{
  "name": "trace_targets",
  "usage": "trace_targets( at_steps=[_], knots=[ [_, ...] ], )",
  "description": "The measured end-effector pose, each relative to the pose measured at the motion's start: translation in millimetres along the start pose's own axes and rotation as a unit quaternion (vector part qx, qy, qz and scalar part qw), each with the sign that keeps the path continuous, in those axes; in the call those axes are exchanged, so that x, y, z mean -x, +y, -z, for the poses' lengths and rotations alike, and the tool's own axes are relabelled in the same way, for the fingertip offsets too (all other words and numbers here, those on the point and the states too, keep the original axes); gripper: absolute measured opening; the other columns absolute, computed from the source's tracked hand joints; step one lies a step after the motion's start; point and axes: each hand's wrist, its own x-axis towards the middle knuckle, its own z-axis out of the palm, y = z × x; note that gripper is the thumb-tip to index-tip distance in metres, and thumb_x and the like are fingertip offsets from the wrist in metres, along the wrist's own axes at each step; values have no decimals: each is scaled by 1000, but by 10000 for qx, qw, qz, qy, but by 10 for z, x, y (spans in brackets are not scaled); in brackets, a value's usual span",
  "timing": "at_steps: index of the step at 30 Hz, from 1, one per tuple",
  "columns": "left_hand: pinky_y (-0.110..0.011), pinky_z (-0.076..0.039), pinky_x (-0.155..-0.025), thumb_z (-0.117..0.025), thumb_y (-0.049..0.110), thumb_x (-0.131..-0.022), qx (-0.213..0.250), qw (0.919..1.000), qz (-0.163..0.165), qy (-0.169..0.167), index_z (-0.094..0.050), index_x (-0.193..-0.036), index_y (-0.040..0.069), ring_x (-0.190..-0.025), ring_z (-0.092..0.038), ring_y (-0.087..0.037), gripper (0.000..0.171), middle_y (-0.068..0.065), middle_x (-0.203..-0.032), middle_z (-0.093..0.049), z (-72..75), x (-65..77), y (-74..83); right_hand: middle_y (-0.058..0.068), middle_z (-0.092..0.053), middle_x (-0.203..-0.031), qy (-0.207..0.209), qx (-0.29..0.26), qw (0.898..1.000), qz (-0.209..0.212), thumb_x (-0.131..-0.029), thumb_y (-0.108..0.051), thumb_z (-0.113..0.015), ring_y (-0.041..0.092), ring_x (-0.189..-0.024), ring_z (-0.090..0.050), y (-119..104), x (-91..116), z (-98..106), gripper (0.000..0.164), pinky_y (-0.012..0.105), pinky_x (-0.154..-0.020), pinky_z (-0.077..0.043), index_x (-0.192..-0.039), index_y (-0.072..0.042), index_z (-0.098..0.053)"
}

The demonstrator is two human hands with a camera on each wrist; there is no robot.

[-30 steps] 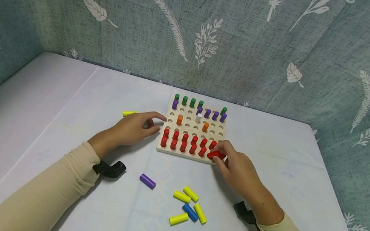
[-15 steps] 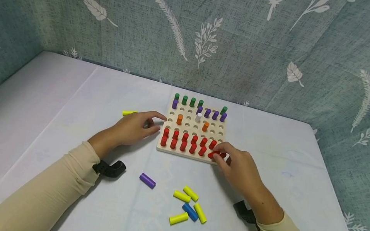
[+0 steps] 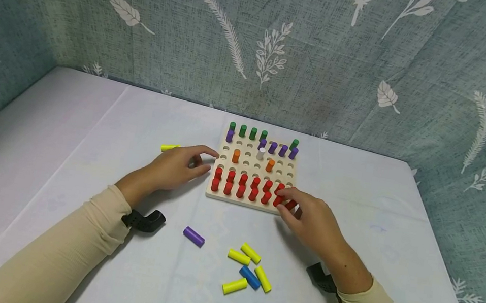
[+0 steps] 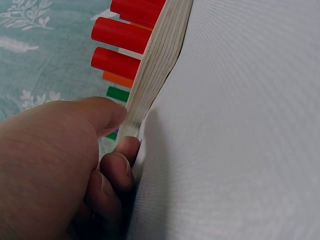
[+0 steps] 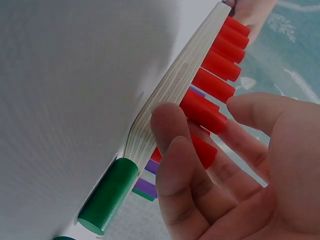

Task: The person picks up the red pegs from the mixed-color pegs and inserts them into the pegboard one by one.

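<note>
A wooden pegboard (image 3: pixel 241 201) lies on the table with red, orange, white, purple and green pegs standing in it. My right hand (image 3: pixel 312 222) is at its front right corner, thumb and index finger spread on either side of an upright red peg (image 3: pixel 278 201) in the front row. In the right wrist view the thumb stands slightly off that peg; another red peg (image 5: pixel 206 151) shows behind the other fingers. My left hand (image 3: pixel 176 167) is at the board's left edge, index fingertip against it, fingers loosely bent and holding nothing.
Several yellow pegs (image 3: pixel 235 286) and a blue peg (image 3: pixel 250 278) lie in front of the board, a purple peg (image 3: pixel 193 236) to their left. Another yellow peg (image 3: pixel 169 147) is behind the left hand. A green peg (image 5: pixel 108 196) lies beside the board. Patterned cloth (image 3: pixel 257 46) hangs behind.
The red peg between my right thumb and index finger was tilted and now stands upright in the front row. Those fingers have parted slightly. The left hand has stayed still.
</note>
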Motion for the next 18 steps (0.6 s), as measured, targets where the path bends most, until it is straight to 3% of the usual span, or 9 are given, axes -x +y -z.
trace_targets(
  at_steps=[18],
  knots=[
    [-33, -45, -69, -65, 29, -97, -41, 9999, 113, -60, -57, -138, 32, -82, -57, -21, 41, -4, -101, -66, -33, 10, -25, -2, -72, -100, -114, 14, 9999, -11, -94, -23, -70, 8, -72, -56, -37, 24, 13, 29, 24, -66, -50, -121, -15, -68]
  ],
)
